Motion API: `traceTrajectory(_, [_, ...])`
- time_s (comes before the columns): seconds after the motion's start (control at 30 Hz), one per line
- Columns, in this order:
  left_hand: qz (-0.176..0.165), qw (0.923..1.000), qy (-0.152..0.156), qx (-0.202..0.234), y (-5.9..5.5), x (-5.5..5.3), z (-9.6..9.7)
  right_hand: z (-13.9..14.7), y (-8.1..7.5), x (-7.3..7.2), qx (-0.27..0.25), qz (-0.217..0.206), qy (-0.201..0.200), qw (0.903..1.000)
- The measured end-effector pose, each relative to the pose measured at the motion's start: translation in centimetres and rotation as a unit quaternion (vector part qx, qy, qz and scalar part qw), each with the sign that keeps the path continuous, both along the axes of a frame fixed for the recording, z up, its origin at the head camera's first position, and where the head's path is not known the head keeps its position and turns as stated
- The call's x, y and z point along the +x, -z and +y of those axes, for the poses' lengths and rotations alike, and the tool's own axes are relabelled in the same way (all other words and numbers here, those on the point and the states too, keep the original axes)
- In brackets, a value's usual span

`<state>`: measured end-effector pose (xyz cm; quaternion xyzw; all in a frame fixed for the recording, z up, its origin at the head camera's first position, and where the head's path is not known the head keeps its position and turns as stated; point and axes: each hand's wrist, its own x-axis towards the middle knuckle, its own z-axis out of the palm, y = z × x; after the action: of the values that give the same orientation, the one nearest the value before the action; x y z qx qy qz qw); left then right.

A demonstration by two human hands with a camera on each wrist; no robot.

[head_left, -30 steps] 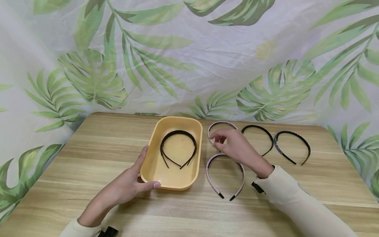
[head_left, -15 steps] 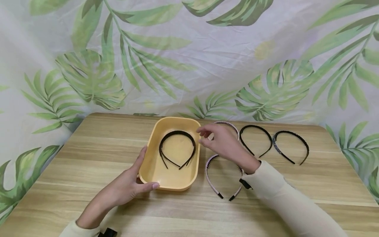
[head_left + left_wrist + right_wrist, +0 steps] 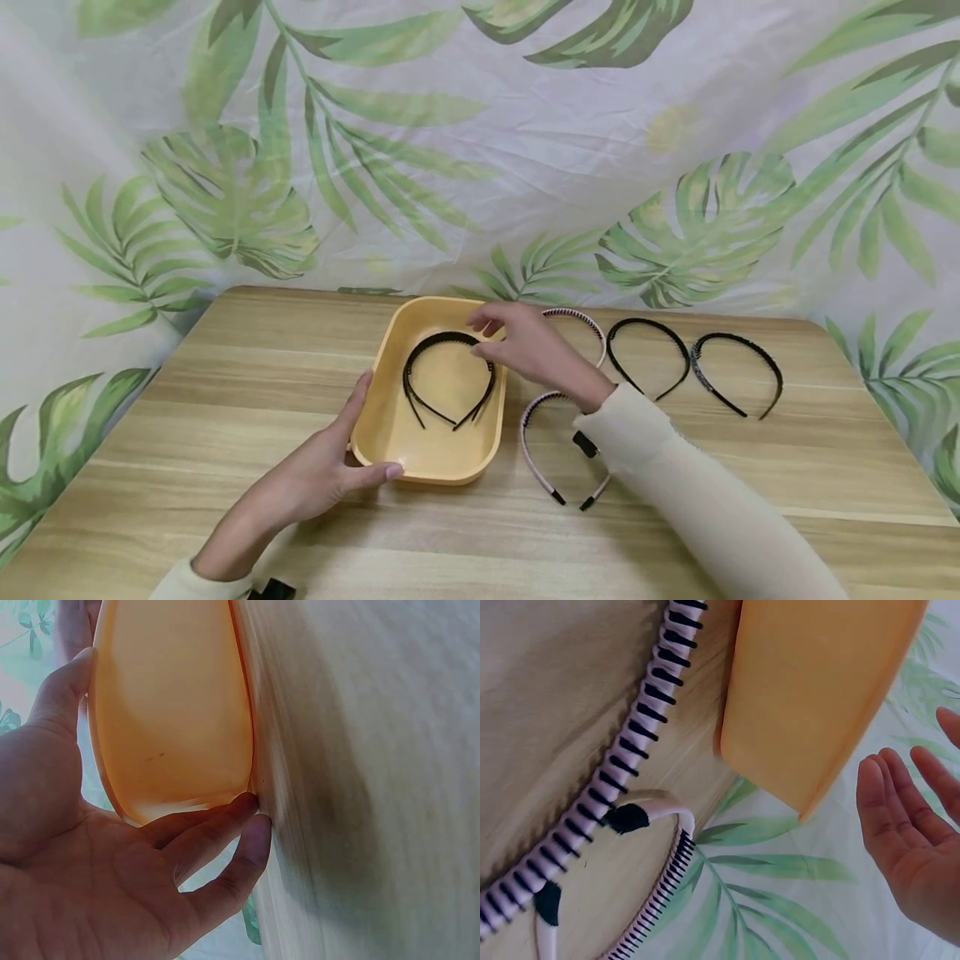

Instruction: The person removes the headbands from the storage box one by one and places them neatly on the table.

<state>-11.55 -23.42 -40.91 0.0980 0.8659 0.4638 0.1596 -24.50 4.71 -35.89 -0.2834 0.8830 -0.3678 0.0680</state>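
A yellow plastic tub [image 3: 489,458] stands on the table, with black headbands [image 3: 448,337] overlapping inside it. My left hand [image 3: 318,467] grips the tub's near left corner, thumb on the rim; in the left wrist view the fingers curl against its wall [image 3: 172,697]. Over the tub's right rim hovers my right hand [image 3: 525,346], its fingers relaxed and slightly bent, holding nothing. The right wrist view shows that hand [image 3: 915,817] beside the tub. A pink headband [image 3: 533,465] with black teeth lies under the right forearm, partly covered by the sleeve.
Along the back right lie another pink headband [image 3: 592,322], partly behind the right hand, a black headband [image 3: 647,321] and a black one with a glittery side [image 3: 699,367]. A leaf-print cloth [image 3: 390,167] hangs behind the wooden table's [image 3: 262,358] far edge.
My right hand has moved left from above the back pink headband to over the tub's right rim, uncovering more of the black headband. The left hand keeps its grip on the tub.
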Motion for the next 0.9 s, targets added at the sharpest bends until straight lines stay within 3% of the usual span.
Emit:
traceTrajectory(0.47, [-0.012,0.9997,0.001,0.021,0.1,0.0,-0.1,-2.7,1.0,-3.6,0.012,-0.052,-0.043,0.9976])
traceTrajectory(0.63, [-0.006,0.9999,-0.001,0.014,0.1,0.1,0.0,-3.4,1.6,-4.6,0.021,-0.049,-0.074,0.9958])
traceTrajectory(0.9, [-0.005,0.9999,0.002,0.01,-0.2,0.1,0.1,-4.1,2.3,-5.7,0.036,-0.041,-0.093,0.9942])
